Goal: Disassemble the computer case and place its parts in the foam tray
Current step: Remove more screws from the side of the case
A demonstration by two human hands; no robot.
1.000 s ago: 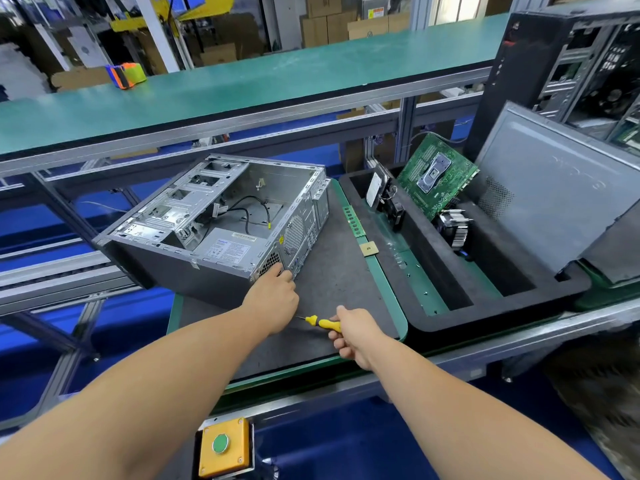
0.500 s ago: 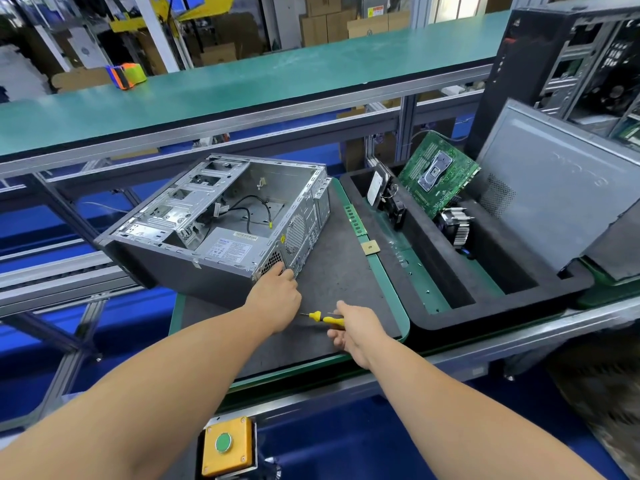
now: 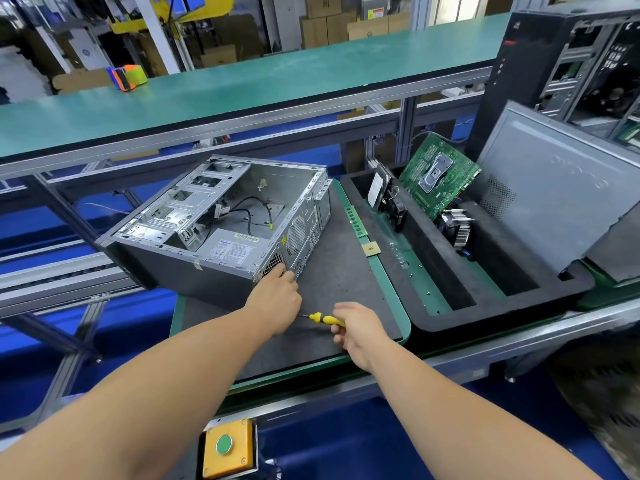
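Observation:
An open grey computer case point(image 3: 221, 216) lies on its side on a dark mat, with the power supply point(image 3: 235, 249) and black cables still inside. My left hand point(image 3: 277, 299) rests against the case's near rear corner, by the vent grille. My right hand point(image 3: 356, 329) grips a yellow-handled screwdriver point(image 3: 325, 319) lying low over the mat, its tip pointing left toward my left hand. To the right stands the black foam tray point(image 3: 429, 317), holding a green motherboard point(image 3: 438, 174), a hard drive point(image 3: 377, 188) and a heatsink fan point(image 3: 457, 226).
A grey side panel point(image 3: 554, 188) leans at the tray's right. A RAM stick point(image 3: 355, 221) and a CPU chip point(image 3: 370, 249) lie on the green mat edge. Another black case point(image 3: 571, 64) stands at the far right. A yellow button box point(image 3: 227, 448) sits below the bench.
My right hand has edged slightly up and left with the screwdriver. My left hand stays on the case corner.

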